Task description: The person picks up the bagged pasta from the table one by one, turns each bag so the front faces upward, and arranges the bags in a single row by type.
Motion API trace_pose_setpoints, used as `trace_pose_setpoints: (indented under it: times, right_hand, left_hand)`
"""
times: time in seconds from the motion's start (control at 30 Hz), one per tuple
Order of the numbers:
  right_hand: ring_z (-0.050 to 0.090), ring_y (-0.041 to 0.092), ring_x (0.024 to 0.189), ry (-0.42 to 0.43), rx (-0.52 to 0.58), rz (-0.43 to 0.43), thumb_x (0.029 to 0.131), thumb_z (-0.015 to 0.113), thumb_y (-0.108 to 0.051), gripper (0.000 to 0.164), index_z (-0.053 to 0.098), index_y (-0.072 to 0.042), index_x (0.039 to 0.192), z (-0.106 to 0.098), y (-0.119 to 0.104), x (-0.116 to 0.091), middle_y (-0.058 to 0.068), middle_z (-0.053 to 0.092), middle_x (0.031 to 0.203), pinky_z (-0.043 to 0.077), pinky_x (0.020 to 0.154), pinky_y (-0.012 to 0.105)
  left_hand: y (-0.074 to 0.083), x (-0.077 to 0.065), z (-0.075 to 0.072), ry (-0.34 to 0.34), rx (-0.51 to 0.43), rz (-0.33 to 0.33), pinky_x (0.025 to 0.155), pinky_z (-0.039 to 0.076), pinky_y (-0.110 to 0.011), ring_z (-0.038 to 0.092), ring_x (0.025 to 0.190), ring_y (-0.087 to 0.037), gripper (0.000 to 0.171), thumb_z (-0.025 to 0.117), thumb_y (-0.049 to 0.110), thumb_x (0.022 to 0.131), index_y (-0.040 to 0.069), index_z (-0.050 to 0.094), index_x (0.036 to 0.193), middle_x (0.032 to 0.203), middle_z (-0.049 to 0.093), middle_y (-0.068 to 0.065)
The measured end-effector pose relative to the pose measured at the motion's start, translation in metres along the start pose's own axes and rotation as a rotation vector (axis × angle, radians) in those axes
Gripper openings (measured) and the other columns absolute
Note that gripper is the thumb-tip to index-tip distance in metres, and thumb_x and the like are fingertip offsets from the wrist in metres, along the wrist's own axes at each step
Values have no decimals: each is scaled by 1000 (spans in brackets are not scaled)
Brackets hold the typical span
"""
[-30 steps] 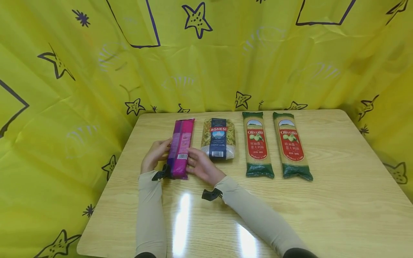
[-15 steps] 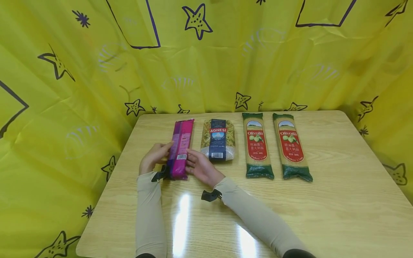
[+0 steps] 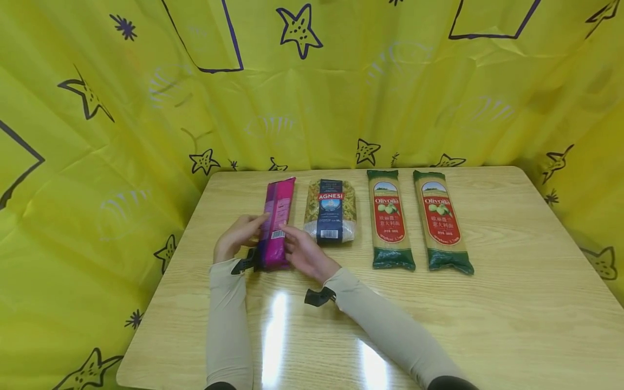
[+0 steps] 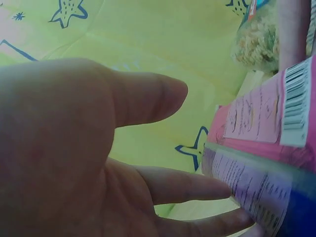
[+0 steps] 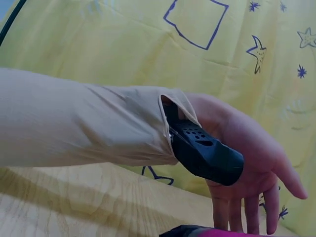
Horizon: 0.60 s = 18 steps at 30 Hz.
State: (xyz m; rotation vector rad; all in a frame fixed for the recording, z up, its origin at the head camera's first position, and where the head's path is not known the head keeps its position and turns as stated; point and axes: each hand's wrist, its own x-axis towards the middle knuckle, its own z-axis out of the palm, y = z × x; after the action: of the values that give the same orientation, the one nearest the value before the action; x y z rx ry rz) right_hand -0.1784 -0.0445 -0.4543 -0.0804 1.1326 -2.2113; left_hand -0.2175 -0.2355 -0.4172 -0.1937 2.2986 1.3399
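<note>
A long pink and purple packet (image 3: 281,203) with a barcode label lies at the left of the table, between my two hands. My left hand (image 3: 240,235) is at its left side; in the left wrist view the thumb stands apart and the straight fingertips reach the purple edge of the packet (image 4: 247,131). On the opposite side is my right hand (image 3: 308,254), fingertips right at the pink edge. The right wrist view shows that hand (image 5: 252,158) with its fingers extended downward, close to the packet (image 5: 224,233), which shows only at the bottom border.
Right of the packet lies an Agnesi pasta bag (image 3: 348,203). Farther right are two Olivoilà spaghetti packs, one (image 3: 388,216) beside the other (image 3: 441,216). A yellow patterned curtain (image 3: 312,108) hangs behind the wooden table (image 3: 526,303).
The packet has shifted slightly right at its near end and leans a little. My left hand has moved slightly right with it; the right hand has hardly moved.
</note>
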Motion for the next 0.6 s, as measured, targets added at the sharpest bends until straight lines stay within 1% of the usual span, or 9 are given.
trace_pose_setpoints:
  times: [0.1, 0.2, 0.23, 0.3, 0.37, 0.43, 0.53, 0.6]
  right_hand:
    - [44, 21, 128, -11, -19, -10, 108, 42, -30, 59, 27, -5, 160, 2, -3, -3, 17, 30, 164, 42, 113, 37]
    - [44, 19, 124, -20, -36, -16, 107, 43, -31, 60, 29, -5, 160, 5, -6, -5, 18, 30, 164, 43, 107, 33]
    - [44, 19, 125, -23, -42, -17, 107, 43, -30, 60, 28, -4, 160, 6, -6, -6, 19, 30, 164, 43, 108, 34]
    - [43, 21, 131, -19, -50, -18, 107, 44, -30, 62, 27, -6, 161, 8, -8, -7, 18, 30, 165, 40, 114, 38]
    - [39, 27, 141, -15, -65, -25, 106, 46, -30, 65, 22, -6, 163, 9, -9, -8, 19, 29, 166, 34, 122, 44]
    - [32, 32, 152, -19, -93, -37, 106, 47, -29, 69, 18, -7, 164, 11, -10, -8, 18, 26, 169, 26, 128, 49]
    - [21, 34, 159, -32, -140, -58, 105, 49, -29, 73, 14, -8, 166, 13, -11, -8, 16, 22, 172, 18, 131, 53]
    - [19, 33, 161, -33, -168, -66, 105, 50, -30, 73, 15, -9, 166, 14, -11, -8, 14, 21, 173, 16, 131, 54]
  left_hand:
    - [2, 1, 2, -27, 9, 24, 113, 48, -58, 55, 134, -40, 73, 40, 49, 109, -6, 35, 157, 146, 55, -27]
    - [2, 2, 4, -53, 5, 39, 114, 47, -60, 54, 136, -43, 73, 39, 49, 110, -5, 31, 158, 149, 52, -28]
    - [3, 2, 5, -61, 5, 44, 114, 46, -60, 53, 136, -43, 73, 39, 49, 110, -5, 30, 159, 150, 51, -28]
    - [2, 1, 5, -71, -6, 53, 115, 46, -61, 52, 138, -44, 74, 40, 49, 109, -4, 28, 160, 152, 49, -28]
    - [2, 2, 5, -83, -27, 63, 115, 45, -61, 52, 139, -45, 75, 41, 49, 109, -4, 27, 160, 153, 48, -28]
    - [1, 2, 5, -99, -46, 76, 115, 45, -60, 51, 140, -45, 77, 42, 50, 109, -3, 25, 161, 154, 47, -28]
    - [-2, 5, 4, -116, -80, 87, 115, 46, -60, 51, 140, -46, 78, 41, 51, 108, -2, 22, 162, 156, 45, -28]
    - [-3, 7, 4, -129, -97, 96, 115, 45, -60, 50, 141, -46, 78, 40, 50, 109, -1, 19, 163, 158, 42, -28]
